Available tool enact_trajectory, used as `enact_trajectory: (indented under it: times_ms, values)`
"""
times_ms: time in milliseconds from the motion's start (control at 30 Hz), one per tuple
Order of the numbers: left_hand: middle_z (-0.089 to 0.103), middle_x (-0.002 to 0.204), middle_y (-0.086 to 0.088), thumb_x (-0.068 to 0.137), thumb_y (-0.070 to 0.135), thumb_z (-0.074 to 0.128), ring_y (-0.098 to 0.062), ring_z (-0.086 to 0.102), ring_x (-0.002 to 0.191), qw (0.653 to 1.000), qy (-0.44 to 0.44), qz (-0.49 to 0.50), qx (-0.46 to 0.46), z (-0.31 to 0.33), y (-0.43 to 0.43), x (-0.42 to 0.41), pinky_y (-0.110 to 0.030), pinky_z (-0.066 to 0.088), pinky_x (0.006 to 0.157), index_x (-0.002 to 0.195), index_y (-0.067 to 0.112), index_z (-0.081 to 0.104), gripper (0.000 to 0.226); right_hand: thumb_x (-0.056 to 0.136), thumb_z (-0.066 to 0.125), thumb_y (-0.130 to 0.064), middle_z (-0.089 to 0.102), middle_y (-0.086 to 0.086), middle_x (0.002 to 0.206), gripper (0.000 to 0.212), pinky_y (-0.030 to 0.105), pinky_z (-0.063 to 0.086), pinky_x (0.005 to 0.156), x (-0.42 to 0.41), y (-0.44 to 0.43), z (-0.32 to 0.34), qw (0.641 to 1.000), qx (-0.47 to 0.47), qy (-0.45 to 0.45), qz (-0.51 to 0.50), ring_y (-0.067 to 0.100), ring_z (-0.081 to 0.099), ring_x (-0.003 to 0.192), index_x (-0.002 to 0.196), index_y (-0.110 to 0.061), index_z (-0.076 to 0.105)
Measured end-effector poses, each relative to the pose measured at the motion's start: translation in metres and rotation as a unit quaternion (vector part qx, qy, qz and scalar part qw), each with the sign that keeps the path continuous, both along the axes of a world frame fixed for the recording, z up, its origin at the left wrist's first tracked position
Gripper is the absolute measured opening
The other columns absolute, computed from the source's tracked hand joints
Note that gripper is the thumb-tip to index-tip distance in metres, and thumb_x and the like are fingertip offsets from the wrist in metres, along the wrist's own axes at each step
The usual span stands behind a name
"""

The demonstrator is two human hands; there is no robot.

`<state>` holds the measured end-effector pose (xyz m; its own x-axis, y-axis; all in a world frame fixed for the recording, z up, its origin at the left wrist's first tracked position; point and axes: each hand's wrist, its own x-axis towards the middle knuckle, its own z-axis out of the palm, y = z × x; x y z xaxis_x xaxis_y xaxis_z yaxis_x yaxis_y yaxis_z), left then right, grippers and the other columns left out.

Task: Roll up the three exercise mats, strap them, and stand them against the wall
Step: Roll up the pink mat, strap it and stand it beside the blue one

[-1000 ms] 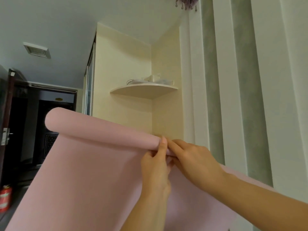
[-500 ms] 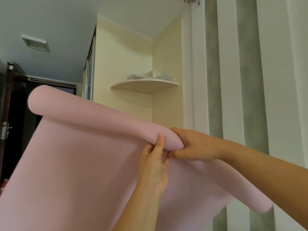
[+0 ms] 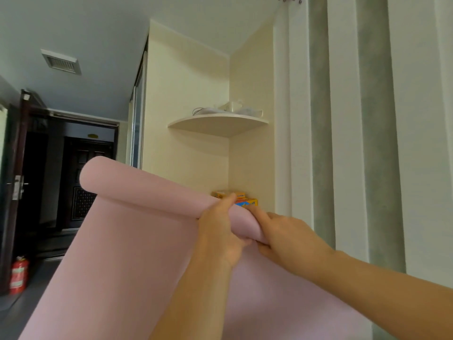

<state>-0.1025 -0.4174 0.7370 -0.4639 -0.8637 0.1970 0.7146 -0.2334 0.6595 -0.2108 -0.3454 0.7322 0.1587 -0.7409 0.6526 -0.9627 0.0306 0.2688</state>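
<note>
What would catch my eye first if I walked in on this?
A pink exercise mat fills the lower left, its top edge rolled into a tube that the left hand and right hand grip near its right end. Behind, a cream corner shelf sits high in the nook, and a red fire extinguisher stands on the floor at far left.

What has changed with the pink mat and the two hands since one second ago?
The rolled part of the pink mat grew thicker at its right end; its left end rose, then came back down. The left hand and right hand kept their grip on that right end. The shelf stayed in place.
</note>
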Motion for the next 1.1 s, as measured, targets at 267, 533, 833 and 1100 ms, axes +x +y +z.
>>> enact_trajectory:
  times_ms: [267,533,833,1100]
  values:
    - [0.062,0.111,-0.018,0.085,-0.001,0.057,-0.025,0.066,0.079,0.986,0.101,0.117,0.058,-0.017,-0.013,-0.019,-0.028,0.056,0.058,0.132,-0.006,0.043,0.049,0.085,0.053,-0.022,0.056,0.002,0.113,0.071,0.032,0.043,0.068,0.007,0.002,-0.009,0.999,0.028,0.018,0.033,0.025,0.058,0.093,0.147,-0.027,0.019]
    - [0.056,0.088,-0.009,0.087,-0.006,0.051,-0.02,0.058,0.075,0.99,0.083,0.108,-0.022,-0.01,0.011,-0.028,-0.035,0.049,0.074,0.13,-0.001,0.04,0.044,0.073,0.07,-0.009,0.062,-0.002,0.112,0.056,0.032,0.051,0.084,-0.011,0.004,0.017,0.945,0.195,-0.248,0.093,0.016,0.059,0.099,0.123,-0.022,0.05]
    - [0.063,0.118,-0.015,0.09,0.009,0.058,-0.024,0.062,0.098,0.995,-0.06,0.07,-0.046,-0.012,0.001,-0.032,-0.034,0.049,0.073,0.127,0.004,0.046,0.04,0.077,0.062,-0.013,0.056,-0.007,0.088,0.036,0.023,0.036,0.057,-0.016,0.002,0.004,0.978,0.098,-0.184,0.022,0.018,0.051,0.079,0.104,-0.024,0.041]
    - [0.067,0.113,-0.009,0.089,0.021,0.064,-0.025,0.064,0.096,0.996,-0.037,0.065,0.04,-0.032,-0.005,-0.027,-0.037,0.052,0.075,0.124,0.01,0.058,0.037,0.084,0.051,-0.017,0.057,0.005,0.11,0.069,0.03,0.033,0.062,0.0,-0.008,-0.039,0.998,0.035,-0.002,-0.055,0.03,0.06,0.094,0.144,-0.018,0.018]
